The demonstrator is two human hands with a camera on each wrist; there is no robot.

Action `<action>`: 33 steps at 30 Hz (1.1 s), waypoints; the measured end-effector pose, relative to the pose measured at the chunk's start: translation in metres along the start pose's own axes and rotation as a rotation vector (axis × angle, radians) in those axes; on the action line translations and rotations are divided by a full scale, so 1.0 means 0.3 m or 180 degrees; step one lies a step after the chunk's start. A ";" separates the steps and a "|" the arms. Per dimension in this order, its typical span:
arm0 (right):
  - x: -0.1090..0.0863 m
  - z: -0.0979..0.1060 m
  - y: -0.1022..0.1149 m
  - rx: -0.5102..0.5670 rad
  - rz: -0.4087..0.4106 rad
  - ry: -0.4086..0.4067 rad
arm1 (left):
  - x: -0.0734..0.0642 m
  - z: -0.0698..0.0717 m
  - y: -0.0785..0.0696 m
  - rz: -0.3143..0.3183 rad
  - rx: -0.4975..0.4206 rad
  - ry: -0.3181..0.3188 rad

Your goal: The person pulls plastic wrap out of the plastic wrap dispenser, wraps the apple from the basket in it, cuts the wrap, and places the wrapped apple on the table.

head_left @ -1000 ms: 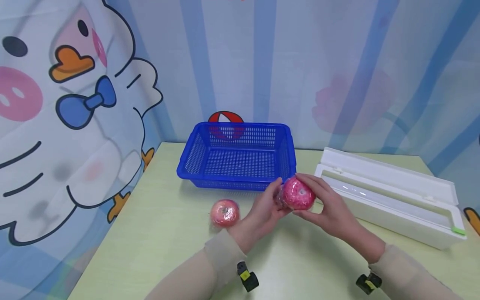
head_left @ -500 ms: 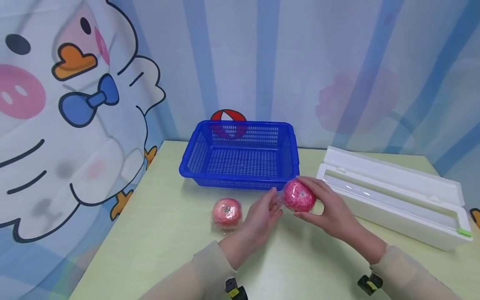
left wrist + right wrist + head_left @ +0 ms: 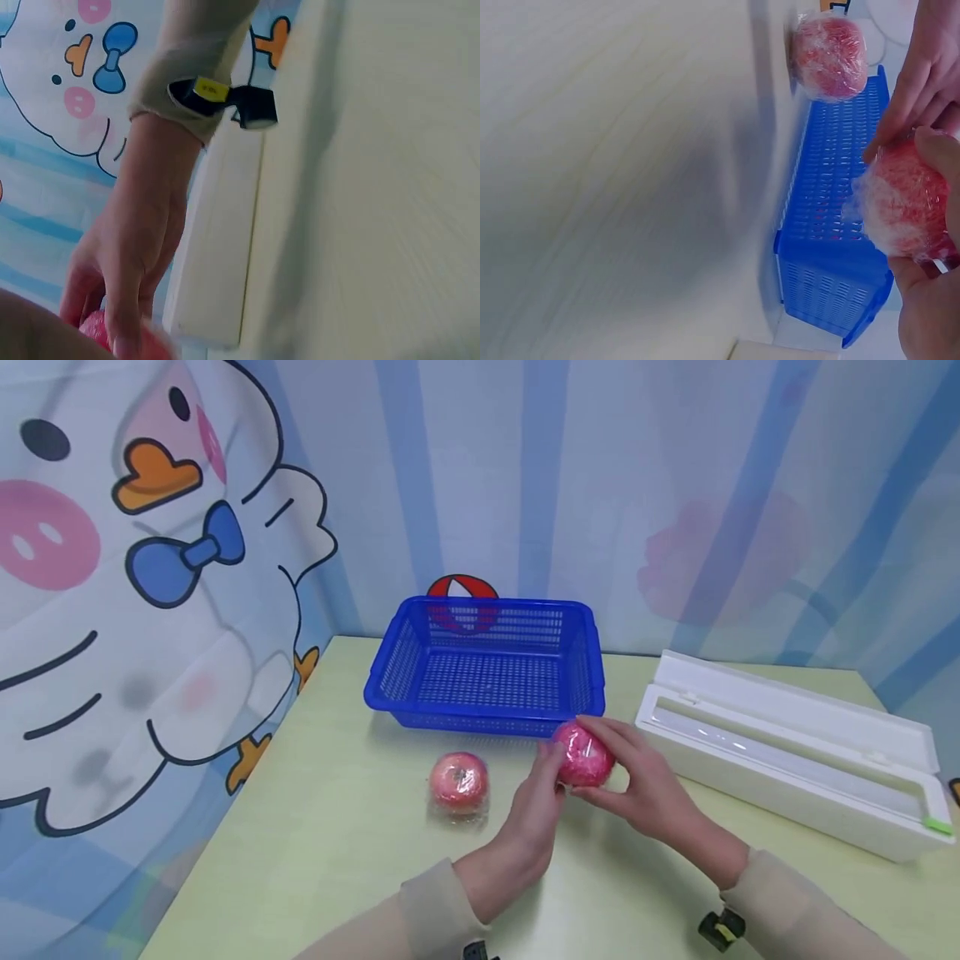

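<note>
In the head view, a red apple (image 3: 582,754) in clear plastic wrap is held above the table, just in front of the blue basket. My right hand (image 3: 652,785) grips it from the right, fingers over the top and thumb underneath. My left hand (image 3: 517,835) lies against its left side with fairly straight fingers touching the wrap. The right wrist view shows the crinkled film around this apple (image 3: 904,199), with loose film sticking out. A second wrapped apple (image 3: 459,782) rests on the table to the left, with loose film at its near side.
A blue perforated plastic basket (image 3: 480,720) stands at the back of the pale table (image 3: 315,860). At the right lies a long white cling film dispenser (image 3: 795,785) with its lid raised and a green tab at one end. A cartoon-printed curtain (image 3: 480,468) hangs behind.
My left hand pulled back from the apple, then came against its left side again. The right hand shifted slightly left with the apple. The second apple stayed on the table.
</note>
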State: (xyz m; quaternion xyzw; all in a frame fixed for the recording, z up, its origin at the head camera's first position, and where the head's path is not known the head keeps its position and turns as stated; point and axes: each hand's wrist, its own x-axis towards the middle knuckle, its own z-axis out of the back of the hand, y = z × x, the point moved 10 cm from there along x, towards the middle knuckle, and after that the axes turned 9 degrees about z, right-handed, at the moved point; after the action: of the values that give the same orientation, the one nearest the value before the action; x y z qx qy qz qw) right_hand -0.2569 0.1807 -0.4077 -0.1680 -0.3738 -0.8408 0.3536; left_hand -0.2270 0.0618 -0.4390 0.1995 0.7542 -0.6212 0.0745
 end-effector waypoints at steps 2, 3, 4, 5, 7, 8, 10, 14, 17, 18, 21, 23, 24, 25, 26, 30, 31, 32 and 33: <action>-0.006 -0.022 -0.009 0.0172 -0.0039 0.0098 | -0.011 0.030 0.005 0.0057 0.0327 -0.0014; -0.008 -0.034 -0.012 0.0275 -0.0052 0.0157 | -0.017 0.050 0.005 0.0078 0.0511 -0.0051; -0.010 -0.050 -0.017 0.0388 -0.0085 0.0229 | -0.024 0.070 0.001 0.0074 0.0691 -0.0077; -0.012 -0.066 -0.022 0.0506 -0.0117 0.0305 | -0.030 0.092 -0.004 0.0056 0.0902 -0.0113; -0.014 -0.098 -0.029 0.0745 -0.0177 0.0442 | -0.039 0.132 -0.028 -0.0071 0.1311 -0.0187; -0.014 -0.111 -0.030 0.0826 -0.0181 0.0496 | -0.041 0.149 -0.044 -0.0164 0.1522 -0.0214; -0.015 -0.136 -0.032 0.0957 -0.0182 0.0594 | -0.047 0.175 -0.073 -0.0366 0.1882 -0.0196; -0.019 -0.174 -0.034 0.0987 -0.0159 0.0769 | -0.072 0.211 -0.104 -0.0650 0.2625 -0.0103; -0.022 -0.197 -0.037 0.0879 -0.0176 0.0896 | -0.101 0.237 -0.112 -0.0789 0.2992 -0.0041; -0.023 -0.204 -0.038 0.0831 -0.0176 0.0931 | -0.111 0.245 -0.116 -0.0861 0.3109 -0.0043; -0.025 -0.223 -0.039 0.0728 -0.0146 0.1008 | -0.132 0.273 -0.125 -0.1030 0.3386 -0.0113; -0.027 -0.233 -0.041 0.0676 -0.0122 0.1042 | -0.139 0.292 -0.133 -0.1129 0.3545 -0.0201; -0.028 -0.238 -0.042 0.0650 -0.0120 0.1054 | -0.141 0.302 -0.137 -0.1165 0.3612 -0.0252; -0.029 -0.242 -0.043 0.0638 -0.0122 0.1063 | -0.142 0.315 -0.140 -0.1178 0.3658 -0.0310; -0.031 -0.246 -0.047 0.0620 -0.0139 0.1074 | -0.141 0.329 -0.142 -0.1185 0.3700 -0.0376; -0.038 -0.256 -0.052 0.0555 -0.0231 0.1121 | -0.133 0.391 -0.159 -0.1251 0.3854 -0.0617; -0.040 -0.256 -0.053 0.0530 -0.0262 0.1134 | -0.130 0.407 -0.162 -0.1264 0.3893 -0.0666; -0.041 -0.255 -0.052 0.0489 -0.0282 0.1150 | -0.128 0.425 -0.167 -0.1286 0.3923 -0.0714; -0.042 -0.251 -0.050 0.0456 -0.0305 0.1162 | -0.126 0.442 -0.171 -0.1300 0.3944 -0.0755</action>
State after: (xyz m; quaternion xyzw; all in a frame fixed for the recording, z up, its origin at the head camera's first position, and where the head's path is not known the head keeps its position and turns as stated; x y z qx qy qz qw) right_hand -0.2604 0.1373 -0.4722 0.0308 -0.3699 -0.8444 0.3862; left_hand -0.2308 -0.0819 -0.4077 -0.0113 0.2667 -0.9594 -0.0907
